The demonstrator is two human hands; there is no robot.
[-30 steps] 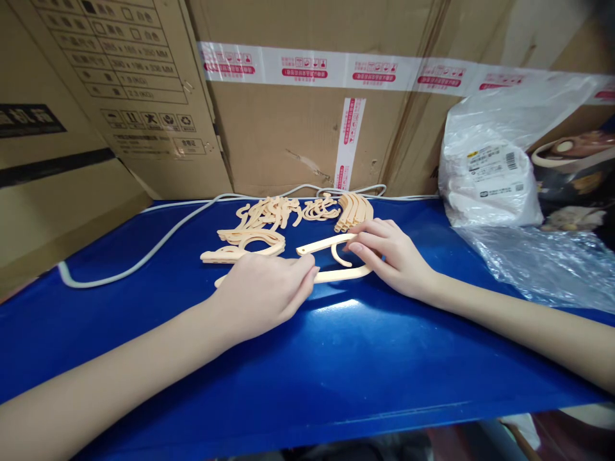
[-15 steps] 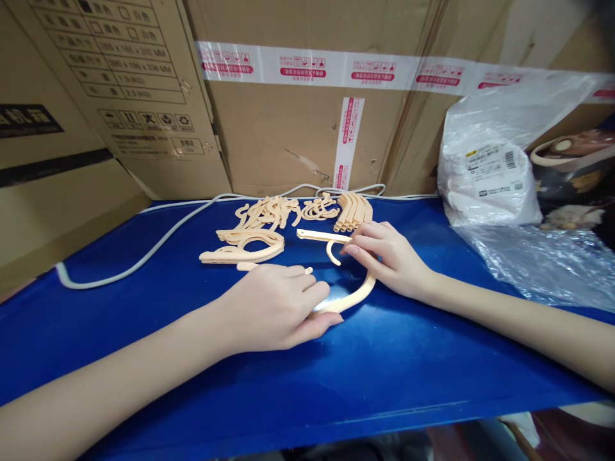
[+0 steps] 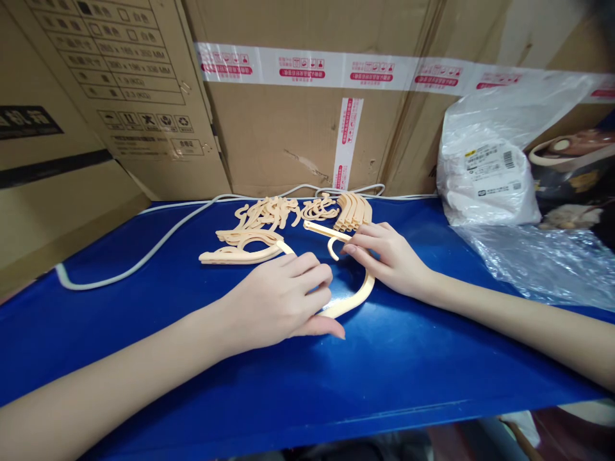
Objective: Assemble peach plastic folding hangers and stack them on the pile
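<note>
Both hands are over the middle of the table. My right hand (image 3: 389,259) pinches a beige plastic folding hanger (image 3: 353,301); its small hook (image 3: 332,248) and a straight bar point left from the fingers, while a curved arm bends down toward my other hand. My left hand (image 3: 283,298) is closed around a loose beige hanger arm (image 3: 286,248), whose tip sticks out above the knuckles. The left thumb lies beside the lower end of the curved arm; the fingers hide how the two pieces meet.
Folded hangers (image 3: 240,256) lie left of my hands. Behind them are a heap of beige hanger parts (image 3: 269,211), small hooks (image 3: 319,208) and a row of curved arms (image 3: 354,211). A white cable (image 3: 168,240), cardboard boxes (image 3: 298,128) and a plastic bag (image 3: 490,173) border the blue table (image 3: 384,384).
My left hand has turned, and the loose arm in it now tilts upward instead of lying flat to the left. The bar of the hanger in my right hand has tipped up slightly.
</note>
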